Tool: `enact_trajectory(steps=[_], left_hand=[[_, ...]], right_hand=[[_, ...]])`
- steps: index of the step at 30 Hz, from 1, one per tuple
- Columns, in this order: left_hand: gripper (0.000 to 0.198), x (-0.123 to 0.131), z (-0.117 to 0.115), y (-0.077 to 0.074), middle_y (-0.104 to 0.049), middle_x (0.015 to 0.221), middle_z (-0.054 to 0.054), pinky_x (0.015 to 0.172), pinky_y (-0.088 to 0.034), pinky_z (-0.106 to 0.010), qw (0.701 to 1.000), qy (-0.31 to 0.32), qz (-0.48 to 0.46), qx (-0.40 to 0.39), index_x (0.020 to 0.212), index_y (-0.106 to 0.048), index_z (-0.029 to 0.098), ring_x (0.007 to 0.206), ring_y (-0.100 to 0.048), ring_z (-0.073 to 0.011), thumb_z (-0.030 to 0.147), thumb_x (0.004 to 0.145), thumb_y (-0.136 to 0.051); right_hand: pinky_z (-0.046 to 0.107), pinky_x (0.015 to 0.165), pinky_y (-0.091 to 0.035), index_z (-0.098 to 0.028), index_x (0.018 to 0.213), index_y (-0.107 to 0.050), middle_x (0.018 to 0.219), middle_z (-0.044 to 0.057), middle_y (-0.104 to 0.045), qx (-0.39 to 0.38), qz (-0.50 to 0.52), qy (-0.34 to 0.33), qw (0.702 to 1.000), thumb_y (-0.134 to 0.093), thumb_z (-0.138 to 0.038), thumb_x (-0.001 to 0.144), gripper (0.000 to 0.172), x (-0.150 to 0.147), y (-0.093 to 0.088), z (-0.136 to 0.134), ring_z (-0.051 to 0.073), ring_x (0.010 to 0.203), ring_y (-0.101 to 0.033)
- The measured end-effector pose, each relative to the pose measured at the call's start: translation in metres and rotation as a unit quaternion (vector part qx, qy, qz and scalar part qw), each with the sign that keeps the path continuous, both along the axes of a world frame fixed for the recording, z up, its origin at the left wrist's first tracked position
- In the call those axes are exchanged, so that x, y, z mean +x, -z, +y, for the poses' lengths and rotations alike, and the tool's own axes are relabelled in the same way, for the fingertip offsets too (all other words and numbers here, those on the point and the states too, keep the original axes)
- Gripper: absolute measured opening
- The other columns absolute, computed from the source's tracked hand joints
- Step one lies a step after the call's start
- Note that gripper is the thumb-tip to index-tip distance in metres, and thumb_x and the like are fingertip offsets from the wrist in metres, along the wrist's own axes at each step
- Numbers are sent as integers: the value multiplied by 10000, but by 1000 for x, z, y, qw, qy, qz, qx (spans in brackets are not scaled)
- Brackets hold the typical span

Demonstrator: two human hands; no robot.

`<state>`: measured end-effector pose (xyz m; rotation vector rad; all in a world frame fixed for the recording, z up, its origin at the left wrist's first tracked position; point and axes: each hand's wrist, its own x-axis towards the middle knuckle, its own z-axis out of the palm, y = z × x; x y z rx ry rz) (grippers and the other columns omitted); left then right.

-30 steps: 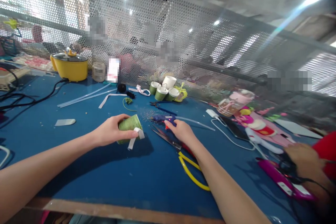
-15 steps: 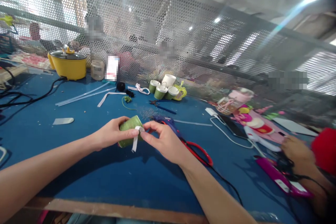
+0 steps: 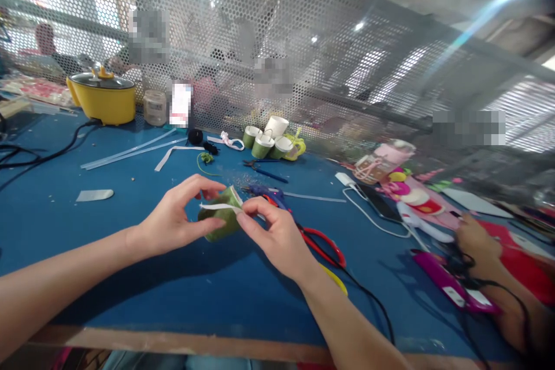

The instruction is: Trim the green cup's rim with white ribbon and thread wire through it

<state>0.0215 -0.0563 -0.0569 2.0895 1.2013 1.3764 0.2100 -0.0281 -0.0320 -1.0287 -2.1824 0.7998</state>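
- Between the two hands, above the matte blue tabletop (image 3: 173, 295): small green cup (image 3: 228, 229), round tapered wall, tilted over, pale rim edge showing. Surface texture too blurred to call.
- Left hand (image 3: 171, 219): half-curled round the cup's left side, thumb along the near wall, fingers arched over the far side. Can't tell how firm the hold is.
- Right hand (image 3: 275, 234): at the cup's right, thumb and index finger pinching a flat, narrow white strip (image 3: 217, 206); strip runs leftward across the cup.
- Just right of and beyond the cup: blue glue gun (image 3: 260, 189), partly hidden; thin translucent stick (image 3: 316, 198) beyond it.
- Right of the cup, nearer: smooth red looped handle (image 3: 344, 257), curved yellow handle (image 3: 338, 282) partly behind the right forearm.
- Beyond the cup: slim blue-handled pliers (image 3: 271, 174), then clustered white-rimmed green cups (image 3: 261, 149).
- Well left of the cup: flat, pale, round-ended tab (image 3: 95, 195).
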Motion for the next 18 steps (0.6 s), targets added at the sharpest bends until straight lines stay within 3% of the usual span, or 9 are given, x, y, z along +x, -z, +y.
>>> enact_trajectory(steps=[3, 5, 10, 18], left_hand=[[135, 3, -6, -5, -582, 749, -28, 646, -441, -260, 1000, 8, -19, 0, 832, -578, 171, 695, -530, -132, 285, 759, -568], [123, 4, -7, -7, -586, 704, -21, 607, -429, -246, 999, -5, -40, -17, 752, -584, 164, 652, -527, -120, 277, 779, -544], [153, 3, -3, -3, -585, 659, -6, 566, -414, -230, 991, -33, -106, -74, 705, -583, 151, 612, -519, -110, 292, 760, -559], [168, 4, -1, -4, -570, 599, 13, 513, -387, -205, 978, -14, -152, -139, 666, -570, 142, 547, -483, -87, 298, 725, -586]], right_hand=[[265, 707, -409, -177, 705, -527, 756, 26, -517, 35, -5, -20, 999, -482, -242, 804, 127, -2, 1, -2, 143, 740, -501], [274, 714, -412, -180, 706, -528, 760, 29, -515, 53, -10, -35, 998, -481, -232, 808, 123, -2, 2, -4, 144, 745, -502], [295, 716, -428, -188, 742, -536, 778, 31, -526, 92, 10, -72, 993, -499, -196, 803, 71, -2, 4, -7, 146, 758, -510], [310, 743, -440, -192, 764, -532, 796, 36, -517, 102, 28, -115, 988, -496, -161, 804, 62, -1, 3, -10, 147, 800, -504]])
